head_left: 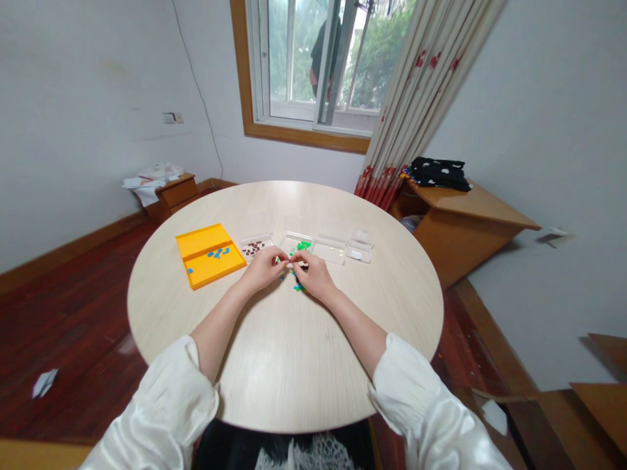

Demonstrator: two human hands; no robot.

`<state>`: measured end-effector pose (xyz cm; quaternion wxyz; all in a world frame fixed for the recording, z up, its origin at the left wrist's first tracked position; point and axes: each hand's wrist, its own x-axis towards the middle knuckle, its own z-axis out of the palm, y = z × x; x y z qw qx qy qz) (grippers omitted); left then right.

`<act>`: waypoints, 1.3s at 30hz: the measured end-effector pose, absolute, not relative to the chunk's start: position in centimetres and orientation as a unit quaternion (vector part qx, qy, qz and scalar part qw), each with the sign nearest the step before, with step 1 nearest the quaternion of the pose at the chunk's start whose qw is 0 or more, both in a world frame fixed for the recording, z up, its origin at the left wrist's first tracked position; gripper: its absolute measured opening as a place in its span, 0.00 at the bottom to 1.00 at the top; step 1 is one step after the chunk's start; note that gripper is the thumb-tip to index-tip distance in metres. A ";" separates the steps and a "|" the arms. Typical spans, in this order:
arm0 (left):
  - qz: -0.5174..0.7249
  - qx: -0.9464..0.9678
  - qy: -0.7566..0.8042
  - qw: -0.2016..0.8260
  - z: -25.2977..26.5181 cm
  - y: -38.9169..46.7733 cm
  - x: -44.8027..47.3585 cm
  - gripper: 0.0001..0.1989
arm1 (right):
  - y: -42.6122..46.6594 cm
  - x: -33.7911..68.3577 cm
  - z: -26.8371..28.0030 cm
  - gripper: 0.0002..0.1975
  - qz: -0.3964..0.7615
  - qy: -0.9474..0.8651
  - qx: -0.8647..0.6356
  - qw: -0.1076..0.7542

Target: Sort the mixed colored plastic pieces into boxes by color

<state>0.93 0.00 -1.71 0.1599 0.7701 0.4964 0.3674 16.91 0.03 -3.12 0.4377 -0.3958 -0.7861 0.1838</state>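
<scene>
My left hand (266, 267) and my right hand (312, 274) meet near the middle of the round table (289, 352), thumbs and fingertips pinched close together. What sits between the fingertips is too small and covered to make out. Just under and between the hands lie small green, blue and dark pieces (298, 286), partly hidden by my right hand. Behind the fingers stands a clear tray with green pieces (303, 246). Left of it, another clear tray holds small brown pieces (253, 249).
A yellow open case (208, 245) with several blue pieces (218, 252) lies at the left. To the right are clear trays (329, 250) and a smaller clear box (359, 252). Beyond the table stand a wooden desk (484, 202) with black cloth and a low wooden stand (177, 194).
</scene>
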 end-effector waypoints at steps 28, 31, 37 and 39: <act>0.366 0.557 0.745 0.040 0.0 0.1 -1.7 0.09 | 1.0 19.2 -1.9 0.12 0.104 -0.826 -0.499 0.242; 0.349 0.549 0.759 0.038 0.0 0.1 -1.9 0.10 | 0.9 19.2 -1.8 0.11 0.107 -0.828 -0.493 0.245; 0.340 0.543 0.767 0.028 -0.3 0.2 -2.1 0.12 | 0.7 19.2 -1.4 0.07 0.103 -0.830 -0.498 0.230; 0.337 0.546 0.767 0.028 -0.3 0.2 -2.1 0.12 | 0.6 19.2 -1.2 0.07 0.105 -0.830 -0.499 0.224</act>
